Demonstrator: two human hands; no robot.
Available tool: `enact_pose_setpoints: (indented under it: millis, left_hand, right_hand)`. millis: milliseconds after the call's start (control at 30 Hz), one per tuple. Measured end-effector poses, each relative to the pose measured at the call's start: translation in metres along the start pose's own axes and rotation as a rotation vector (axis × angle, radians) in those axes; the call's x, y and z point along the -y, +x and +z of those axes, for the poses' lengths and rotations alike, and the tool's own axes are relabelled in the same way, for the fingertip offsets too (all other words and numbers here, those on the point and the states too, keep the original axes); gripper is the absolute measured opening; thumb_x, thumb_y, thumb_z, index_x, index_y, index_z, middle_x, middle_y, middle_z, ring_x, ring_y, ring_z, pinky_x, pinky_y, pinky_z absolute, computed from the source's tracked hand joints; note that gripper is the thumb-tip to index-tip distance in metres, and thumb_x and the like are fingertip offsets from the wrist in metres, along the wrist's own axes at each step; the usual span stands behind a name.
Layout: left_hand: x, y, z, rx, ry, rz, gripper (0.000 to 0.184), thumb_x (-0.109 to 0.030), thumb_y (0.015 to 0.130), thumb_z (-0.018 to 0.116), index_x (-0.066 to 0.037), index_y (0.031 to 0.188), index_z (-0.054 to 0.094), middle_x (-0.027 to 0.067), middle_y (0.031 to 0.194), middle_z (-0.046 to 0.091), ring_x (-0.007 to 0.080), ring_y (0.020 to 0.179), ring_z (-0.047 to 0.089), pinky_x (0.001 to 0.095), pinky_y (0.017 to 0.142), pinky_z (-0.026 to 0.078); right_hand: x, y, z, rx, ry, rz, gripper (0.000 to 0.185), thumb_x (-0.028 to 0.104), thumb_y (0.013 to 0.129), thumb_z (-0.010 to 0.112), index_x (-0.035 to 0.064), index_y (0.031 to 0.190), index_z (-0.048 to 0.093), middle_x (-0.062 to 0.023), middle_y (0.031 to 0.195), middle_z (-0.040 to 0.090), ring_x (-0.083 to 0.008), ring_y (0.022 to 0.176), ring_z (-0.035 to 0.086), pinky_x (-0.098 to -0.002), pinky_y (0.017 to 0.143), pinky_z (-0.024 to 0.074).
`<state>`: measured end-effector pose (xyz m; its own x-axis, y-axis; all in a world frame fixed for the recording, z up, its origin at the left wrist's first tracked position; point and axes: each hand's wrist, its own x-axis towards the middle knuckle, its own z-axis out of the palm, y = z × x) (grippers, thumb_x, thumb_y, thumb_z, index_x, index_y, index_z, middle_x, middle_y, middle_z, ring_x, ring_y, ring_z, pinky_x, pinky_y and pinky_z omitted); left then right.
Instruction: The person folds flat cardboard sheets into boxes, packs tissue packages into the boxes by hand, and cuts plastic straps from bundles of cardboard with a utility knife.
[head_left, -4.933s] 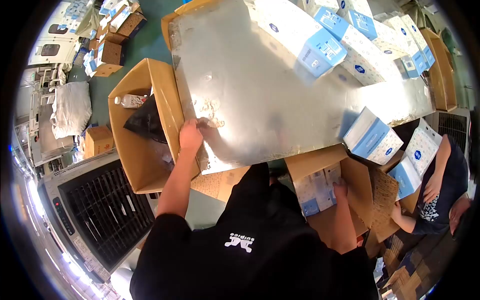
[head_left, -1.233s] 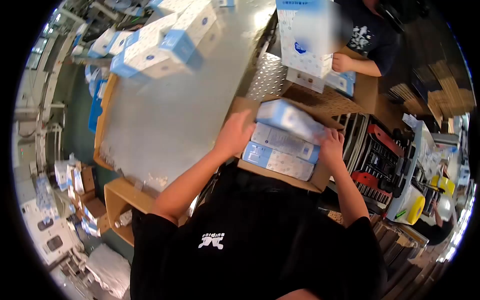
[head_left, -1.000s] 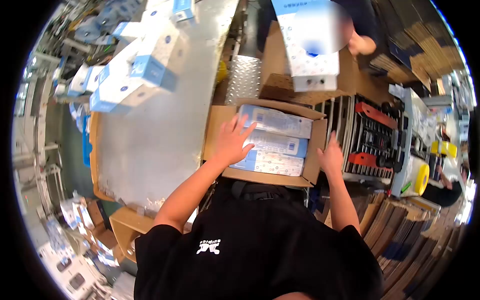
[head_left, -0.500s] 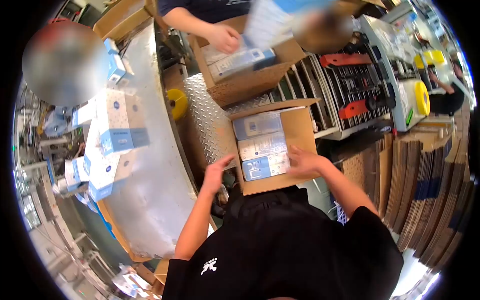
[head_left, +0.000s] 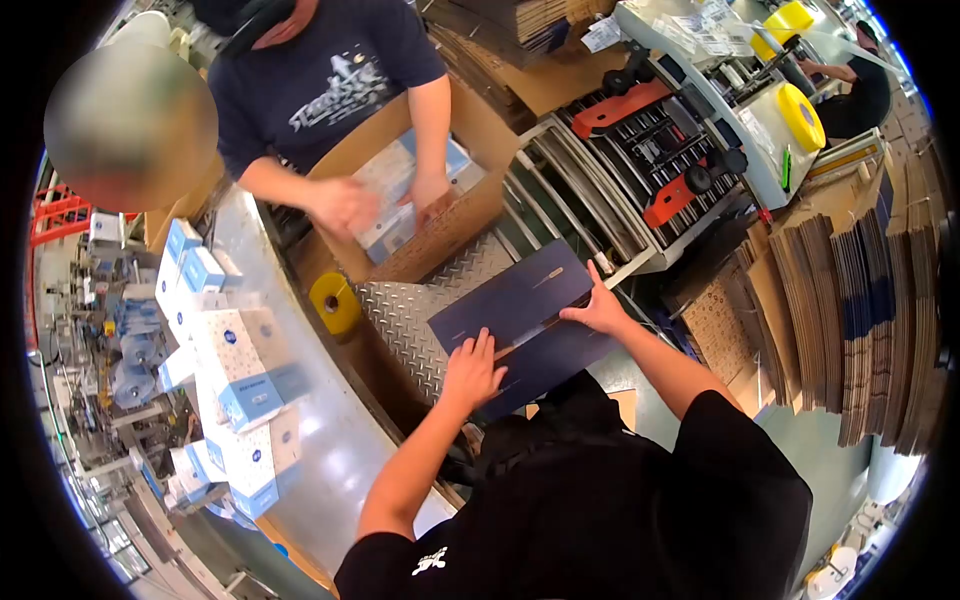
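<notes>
**Near carton: dark flaps now lying over the packs**

Going left to right: blue-and-white boxes (head_left: 250, 397) are sitting on the metal table (head_left: 340, 470). A co-worker's hands, one (head_left: 345, 205) and the other (head_left: 430, 195), are working in an open carton (head_left: 455, 232), packs showing inside.

The left hand (head_left: 472, 375) is resting open on the near carton (head_left: 565, 365), fingers spread, gripping nothing, fingertips by the seam (head_left: 530, 337). The carton is sitting right in front of the wearer, between both hands. Its dark flaps (head_left: 505, 300) are covering packs that were showing half a second ago, so the top is looking nearly closed, no tape visible. The right hand (head_left: 605, 308) is spreading thumb and fingers wide at the right edge, touching or steadying, not clasping.

Further right: roller conveyor (head_left: 606, 192), then stacked flat cardboard (head_left: 865, 310).

Hard to see: flaps are hiding the contents; can't tell if they're meeting fully. The co-worker's one hand is motion-blurred, a blurred disc is masking the upper left, and the lens edge is cutting off the far sides.
</notes>
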<state>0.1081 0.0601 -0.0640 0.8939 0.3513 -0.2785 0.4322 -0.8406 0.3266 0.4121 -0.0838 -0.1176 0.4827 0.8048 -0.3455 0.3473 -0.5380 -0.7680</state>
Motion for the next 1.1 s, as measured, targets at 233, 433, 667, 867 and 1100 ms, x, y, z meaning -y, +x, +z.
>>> enact_pose_setpoints:
  millis: [233, 433, 667, 867, 1100]
  left_hand:
    - [0.000, 0.031, 0.086, -0.714, -0.724, -0.670, 0.070, -0.015, 0.099, 0.050, 0.006, 0.158, 0.018, 0.0321, 0.164, 0.017, 0.0424, 0.152, 0.020, 0.0463, 0.124, 0.016]
    - [-0.040, 0.202, 0.082, -0.864, -0.877, -0.793, 0.070, -0.013, 0.105, 0.040, 0.010, 0.159, 0.002, 0.0305, 0.167, 0.003, 0.0406, 0.156, 0.007, 0.0441, 0.126, 0.008]
    - [-0.075, 0.402, 0.043, -0.892, -0.845, -0.497, 0.072, -0.011, 0.102, 0.046, 0.009, 0.159, 0.006, 0.0333, 0.164, 0.011, 0.0449, 0.154, 0.012, 0.0472, 0.126, 0.011]
    - [-0.132, 0.471, 0.019, -0.779, -0.941, -0.467, 0.077, -0.010, 0.100, 0.051, 0.008, 0.159, 0.006, 0.0362, 0.163, 0.007, 0.0469, 0.154, 0.008, 0.0487, 0.127, 0.010]
    - [-0.111, 0.334, 0.014, -0.512, -1.221, -0.192, 0.056, -0.018, 0.106, 0.046, 0.003, 0.156, 0.029, 0.0234, 0.159, 0.036, 0.0323, 0.145, 0.038, 0.0411, 0.120, 0.028]
  right_hand:
    - [0.044, 0.081, 0.021, -0.429, -0.236, 0.147, 0.030, 0.026, 0.097, 0.061, 0.0132, 0.123, 0.071, -0.0182, 0.107, 0.074, -0.0373, 0.099, 0.070, -0.0416, 0.086, 0.0551]
    - [0.054, 0.167, -0.026, -0.446, -0.621, -0.250, 0.062, 0.032, 0.095, 0.063, 0.0101, 0.151, 0.045, -0.0200, 0.162, 0.031, -0.0381, 0.150, 0.026, -0.0571, 0.120, 0.0214]
    - [-0.008, 0.236, -0.135, -0.528, -0.741, -0.143, 0.073, 0.043, 0.097, 0.056, 0.0059, 0.157, 0.035, -0.0203, 0.165, 0.027, -0.0353, 0.154, 0.022, -0.0552, 0.124, 0.0155]
    - [-0.060, 0.270, -0.209, -0.564, -0.729, -0.085, 0.070, 0.045, 0.098, 0.053, 0.0082, 0.156, 0.037, -0.0176, 0.166, 0.027, -0.0351, 0.155, 0.021, -0.0562, 0.124, 0.0143]
    - [-0.063, 0.075, -0.130, -0.801, -0.276, -0.325, 0.042, 0.011, 0.080, 0.071, 0.0097, 0.121, 0.064, -0.0159, 0.126, 0.061, -0.0366, 0.121, 0.056, -0.0468, 0.102, 0.0438]
